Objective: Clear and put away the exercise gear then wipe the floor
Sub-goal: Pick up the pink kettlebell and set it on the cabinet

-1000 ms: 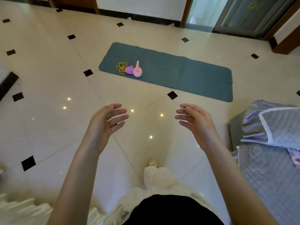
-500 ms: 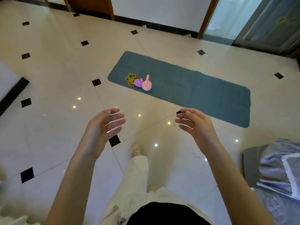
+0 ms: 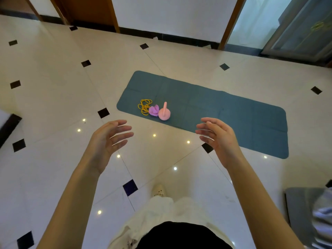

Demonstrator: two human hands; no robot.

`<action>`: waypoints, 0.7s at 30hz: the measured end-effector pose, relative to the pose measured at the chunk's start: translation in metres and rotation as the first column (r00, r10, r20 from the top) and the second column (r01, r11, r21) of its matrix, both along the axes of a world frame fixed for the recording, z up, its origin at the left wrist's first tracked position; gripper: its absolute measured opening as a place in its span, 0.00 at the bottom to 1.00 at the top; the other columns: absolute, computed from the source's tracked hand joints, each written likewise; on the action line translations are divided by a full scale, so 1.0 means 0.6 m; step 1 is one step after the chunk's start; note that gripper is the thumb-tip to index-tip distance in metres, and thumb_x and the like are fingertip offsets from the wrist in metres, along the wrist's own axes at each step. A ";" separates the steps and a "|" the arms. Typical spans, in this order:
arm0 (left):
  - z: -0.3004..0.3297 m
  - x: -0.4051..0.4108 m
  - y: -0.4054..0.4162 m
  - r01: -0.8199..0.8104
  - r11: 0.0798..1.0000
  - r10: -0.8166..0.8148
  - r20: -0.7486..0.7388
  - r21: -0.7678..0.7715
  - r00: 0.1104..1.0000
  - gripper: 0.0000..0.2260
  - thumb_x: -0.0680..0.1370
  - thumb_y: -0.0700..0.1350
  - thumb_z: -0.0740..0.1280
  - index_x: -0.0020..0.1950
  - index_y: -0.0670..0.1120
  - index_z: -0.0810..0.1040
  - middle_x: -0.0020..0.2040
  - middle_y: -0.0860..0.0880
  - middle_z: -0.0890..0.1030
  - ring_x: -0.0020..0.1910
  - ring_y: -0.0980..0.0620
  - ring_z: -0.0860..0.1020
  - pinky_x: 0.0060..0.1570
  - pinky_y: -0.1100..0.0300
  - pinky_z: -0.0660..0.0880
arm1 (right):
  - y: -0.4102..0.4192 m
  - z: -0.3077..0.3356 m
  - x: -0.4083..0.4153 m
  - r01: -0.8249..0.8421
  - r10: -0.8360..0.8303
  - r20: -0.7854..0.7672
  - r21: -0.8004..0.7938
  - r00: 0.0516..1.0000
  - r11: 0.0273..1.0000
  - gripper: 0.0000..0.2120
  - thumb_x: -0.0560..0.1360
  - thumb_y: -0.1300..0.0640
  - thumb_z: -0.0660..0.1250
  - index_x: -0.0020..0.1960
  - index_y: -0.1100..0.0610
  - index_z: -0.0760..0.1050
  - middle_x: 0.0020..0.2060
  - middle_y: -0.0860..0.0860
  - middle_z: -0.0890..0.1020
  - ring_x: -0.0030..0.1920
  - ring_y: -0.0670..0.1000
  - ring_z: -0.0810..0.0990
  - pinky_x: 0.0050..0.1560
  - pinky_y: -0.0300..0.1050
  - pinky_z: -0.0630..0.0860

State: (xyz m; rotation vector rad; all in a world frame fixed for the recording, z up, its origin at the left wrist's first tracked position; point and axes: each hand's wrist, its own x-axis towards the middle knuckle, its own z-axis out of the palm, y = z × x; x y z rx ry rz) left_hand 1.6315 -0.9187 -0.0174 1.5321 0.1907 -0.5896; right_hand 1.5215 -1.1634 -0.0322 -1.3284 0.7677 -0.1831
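A teal exercise mat [image 3: 224, 112] lies flat on the cream tiled floor [image 3: 53, 105] ahead of me. On its left end sit a coiled yellow rope [image 3: 144, 106], a crumpled purple band [image 3: 154, 110] and a pink kettlebell [image 3: 164, 113] with its handle up. My left hand [image 3: 107, 139] and my right hand [image 3: 217, 137] hover in the air in front of me, fingers apart, palms facing each other, holding nothing. Both are short of the mat's near edge.
A grey quilted bed edge with folded bedding [image 3: 312, 212] is at the lower right. A wooden door frame [image 3: 100, 13] and white wall stand behind the mat, with a glass sliding door [image 3: 296, 26] at the far right. My foot [image 3: 158, 190] is on the tiles.
I have walked forward: the mat and its items have come closer and lower in view, and the bed has slid off to the right. Both hands stay open and raised.
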 end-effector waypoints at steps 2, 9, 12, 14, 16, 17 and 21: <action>0.003 0.043 -0.013 0.014 1.000 -0.014 -0.015 0.009 1.000 0.11 0.81 0.46 0.56 0.52 0.47 0.78 0.48 0.48 0.82 0.46 0.51 0.82 0.48 0.59 0.75 | -0.011 0.002 0.039 0.014 -0.014 0.002 0.014 1.000 1.000 0.10 0.80 0.60 0.57 0.50 0.56 0.77 0.42 0.53 0.82 0.43 0.50 0.82 0.44 0.39 0.79; -0.004 0.158 -0.062 -0.015 0.997 0.005 -0.145 -0.071 0.989 0.11 0.80 0.45 0.56 0.52 0.46 0.78 0.49 0.47 0.82 0.48 0.50 0.80 0.52 0.57 0.74 | -0.045 0.001 0.167 0.038 -0.039 0.014 0.037 0.999 0.999 0.10 0.80 0.61 0.57 0.49 0.56 0.77 0.43 0.54 0.82 0.43 0.51 0.82 0.44 0.40 0.79; -0.010 0.207 -0.080 -0.065 0.990 0.039 -0.200 -0.127 0.979 0.12 0.80 0.45 0.57 0.53 0.45 0.79 0.50 0.46 0.82 0.49 0.49 0.80 0.52 0.57 0.74 | -0.066 -0.009 0.223 0.018 -0.019 0.009 0.043 1.000 0.999 0.10 0.80 0.61 0.58 0.48 0.55 0.77 0.43 0.54 0.82 0.43 0.51 0.81 0.43 0.39 0.79; -0.018 0.244 -0.095 -0.075 0.989 0.048 -0.204 -0.125 0.978 0.12 0.80 0.46 0.57 0.52 0.45 0.79 0.49 0.47 0.82 0.49 0.49 0.80 0.52 0.56 0.74 | -0.086 -0.019 0.264 0.005 -0.005 0.007 0.053 1.000 0.999 0.10 0.80 0.61 0.58 0.48 0.55 0.78 0.42 0.53 0.82 0.43 0.51 0.81 0.42 0.39 0.78; -0.025 0.287 -0.114 -0.081 0.990 0.058 -0.197 -0.114 0.979 0.12 0.80 0.46 0.57 0.51 0.45 0.79 0.47 0.48 0.83 0.50 0.48 0.80 0.54 0.55 0.74 | -0.111 -0.028 0.309 -0.012 0.011 0.009 0.064 1.000 0.998 0.10 0.80 0.61 0.58 0.48 0.55 0.78 0.41 0.52 0.82 0.42 0.51 0.81 0.42 0.39 0.77; -0.028 0.309 -0.126 -0.082 0.991 0.060 -0.192 -0.108 0.980 0.12 0.80 0.45 0.57 0.51 0.45 0.79 0.46 0.48 0.83 0.50 0.48 0.80 0.55 0.55 0.73 | -0.125 -0.032 0.333 -0.023 0.022 0.014 0.068 1.000 0.997 0.10 0.80 0.61 0.58 0.48 0.55 0.78 0.41 0.52 0.83 0.42 0.50 0.82 0.42 0.39 0.77; -0.039 0.399 -0.187 -0.073 0.995 0.060 -0.171 -0.071 0.983 0.11 0.80 0.45 0.56 0.51 0.46 0.79 0.43 0.50 0.84 0.50 0.48 0.80 0.55 0.55 0.73 | -0.188 -0.045 0.428 -0.051 0.048 0.029 0.083 0.998 0.995 0.10 0.79 0.62 0.58 0.48 0.54 0.78 0.41 0.52 0.82 0.39 0.48 0.82 0.39 0.37 0.77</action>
